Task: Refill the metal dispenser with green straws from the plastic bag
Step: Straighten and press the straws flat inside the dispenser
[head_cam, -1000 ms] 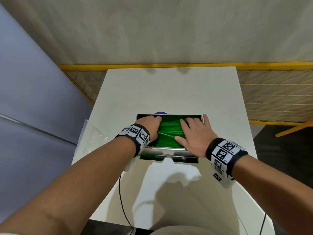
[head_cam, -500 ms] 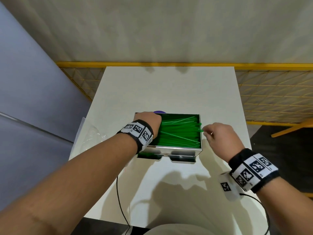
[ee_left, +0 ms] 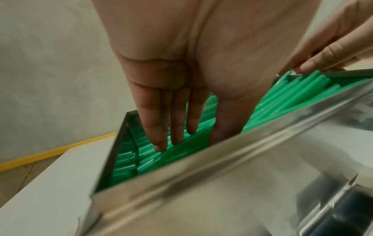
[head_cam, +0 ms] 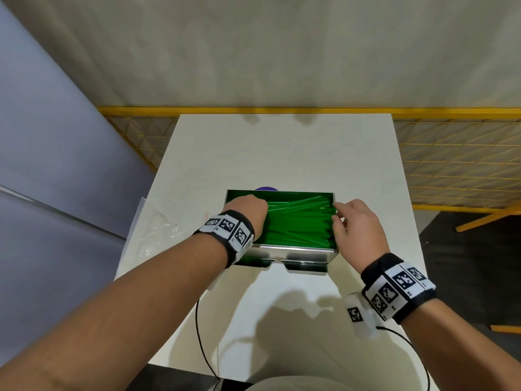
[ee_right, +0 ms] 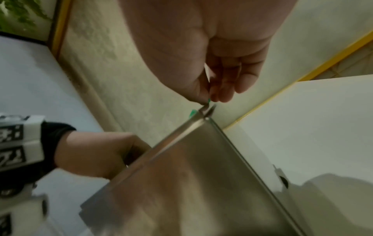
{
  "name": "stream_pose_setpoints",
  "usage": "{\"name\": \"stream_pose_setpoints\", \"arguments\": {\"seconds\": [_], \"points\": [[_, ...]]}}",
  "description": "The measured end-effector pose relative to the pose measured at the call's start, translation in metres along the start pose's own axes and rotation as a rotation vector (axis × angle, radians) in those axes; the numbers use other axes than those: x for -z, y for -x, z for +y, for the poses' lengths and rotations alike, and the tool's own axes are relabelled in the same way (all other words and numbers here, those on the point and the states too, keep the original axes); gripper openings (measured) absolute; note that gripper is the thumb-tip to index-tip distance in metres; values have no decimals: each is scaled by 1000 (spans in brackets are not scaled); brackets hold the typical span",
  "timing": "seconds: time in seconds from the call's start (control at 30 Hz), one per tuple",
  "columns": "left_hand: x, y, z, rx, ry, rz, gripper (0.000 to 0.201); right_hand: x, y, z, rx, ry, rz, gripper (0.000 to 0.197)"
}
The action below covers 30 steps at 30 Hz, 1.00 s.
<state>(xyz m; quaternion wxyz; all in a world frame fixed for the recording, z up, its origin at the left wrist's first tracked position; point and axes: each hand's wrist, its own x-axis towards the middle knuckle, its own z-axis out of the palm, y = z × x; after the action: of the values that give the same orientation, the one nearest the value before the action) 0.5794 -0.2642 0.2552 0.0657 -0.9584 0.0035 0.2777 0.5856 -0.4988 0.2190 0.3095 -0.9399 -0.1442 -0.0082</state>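
Where a white tabletop (head_cam: 282, 153) meets yellow mesh fencing (head_cam: 451, 165) and beige wall: metal dispenser (head_cam: 296, 253) mid-surface, left hand (head_cam: 248, 213) flat-fingered on green straws (head_cam: 298, 221), right hand (head_cam: 358, 224) pinching one straw end, empty plastic bag (head_cam: 152, 227) left.

White table (head_cam: 282, 153), beige wall (head_cam: 253, 52), yellow fencing (head_cam: 451, 159)

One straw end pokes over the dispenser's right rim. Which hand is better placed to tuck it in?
Right, probably. The right hand is at the metal dispenser's right rim, its fingertips pinching that straw end. The left hand lies flat on the green straws at the far side.
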Motion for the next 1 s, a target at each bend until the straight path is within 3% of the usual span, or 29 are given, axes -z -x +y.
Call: {"name": "stream_pose_setpoints", "arguments": {"seconds": [0.2,0.33,0.47,0.63,0.77,0.9,1.0], "points": [[-6,-3,-3,-51,88,40,45,-1,-2,-1,75,148,-18,15],[6,-7,-5,-155,110,51,50,0,-8,-9,51,335,-167,16],[4,-11,-10,-122,117,9,45,2,-14,-17,73,463,-262,13],[-17,-17,-14,-104,147,25,63,13,-13,-19,71,477,-336,22],[-20,-19,-16,-85,176,34,71,12,-15,-24,116,368,-265,17],[-18,-20,-15,-61,164,-3,47,23,-21,-36,160,281,-156,15],[-21,-23,-15,-57,160,-11,43,43,-21,-39,160,238,-97,12]]}}
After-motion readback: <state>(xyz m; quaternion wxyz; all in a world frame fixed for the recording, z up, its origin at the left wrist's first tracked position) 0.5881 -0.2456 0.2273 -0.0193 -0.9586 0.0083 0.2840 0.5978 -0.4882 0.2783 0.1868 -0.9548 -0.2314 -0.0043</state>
